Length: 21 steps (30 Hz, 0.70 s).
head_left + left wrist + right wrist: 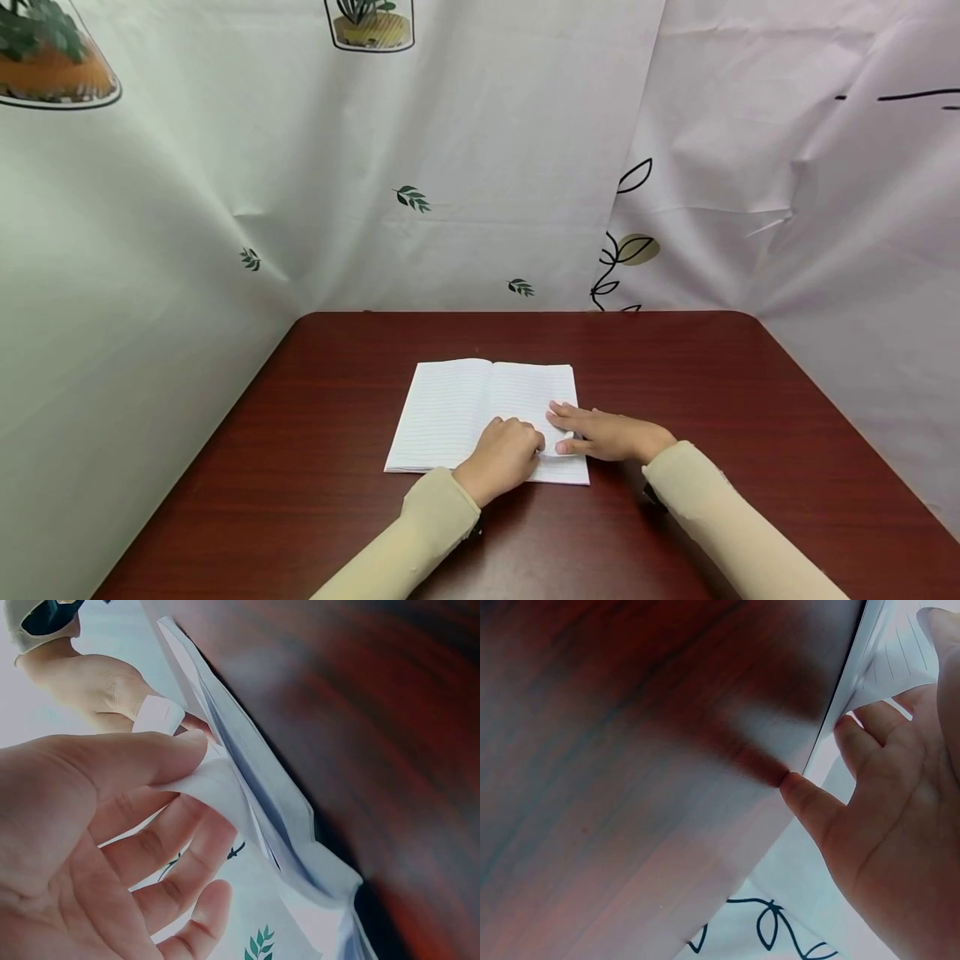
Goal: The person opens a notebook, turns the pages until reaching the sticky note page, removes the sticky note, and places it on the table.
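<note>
An open lined notebook (450,408) lies on the dark red-brown table, its two white pages facing up. At the lower part of the right-hand page, my left hand (502,457) pinches a sheet (214,787) between thumb and curled fingers; the sheet bows upward there. My right hand (611,435) reaches in from the right with fingers spread and fairly straight over that page's right edge. Its little finger (806,799) comes down at the tabletop beside the notebook. A white paper flap (159,715) overlaps the right hand in the left wrist view.
The wooden table (315,400) extends around the notebook to rounded far corners. Behind and beside it hangs a pale cloth (480,167) printed with leaves and potted plants. Light-coloured sleeves (438,517) cover both forearms, with dark bands under the wrists.
</note>
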### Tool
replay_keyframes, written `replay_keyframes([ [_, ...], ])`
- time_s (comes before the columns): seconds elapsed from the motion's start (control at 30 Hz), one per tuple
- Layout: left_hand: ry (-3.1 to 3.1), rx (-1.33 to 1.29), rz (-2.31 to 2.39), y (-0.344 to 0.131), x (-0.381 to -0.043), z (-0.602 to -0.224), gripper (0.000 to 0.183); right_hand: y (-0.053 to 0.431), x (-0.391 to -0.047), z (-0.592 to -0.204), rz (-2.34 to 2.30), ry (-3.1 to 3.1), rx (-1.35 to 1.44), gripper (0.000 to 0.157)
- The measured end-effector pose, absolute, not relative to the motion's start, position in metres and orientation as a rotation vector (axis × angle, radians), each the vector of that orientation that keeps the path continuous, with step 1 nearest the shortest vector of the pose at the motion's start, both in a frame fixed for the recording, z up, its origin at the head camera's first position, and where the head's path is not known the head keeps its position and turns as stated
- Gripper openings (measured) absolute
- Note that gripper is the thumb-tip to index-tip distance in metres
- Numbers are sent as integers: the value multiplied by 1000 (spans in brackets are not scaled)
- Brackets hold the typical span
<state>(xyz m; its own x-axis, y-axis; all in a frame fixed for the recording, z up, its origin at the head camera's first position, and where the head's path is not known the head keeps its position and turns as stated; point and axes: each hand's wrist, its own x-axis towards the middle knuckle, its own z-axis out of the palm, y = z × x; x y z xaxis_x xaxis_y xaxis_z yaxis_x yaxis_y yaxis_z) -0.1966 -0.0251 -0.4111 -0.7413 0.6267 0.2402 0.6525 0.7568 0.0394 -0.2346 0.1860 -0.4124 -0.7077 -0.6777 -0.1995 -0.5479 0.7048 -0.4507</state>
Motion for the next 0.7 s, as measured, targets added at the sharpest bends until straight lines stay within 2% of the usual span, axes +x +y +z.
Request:
replay_keyframes([
  [0.7,-2836,-980,-352,-29,-203,-412,11,185,-234,-411,-528,2560,-944,66],
])
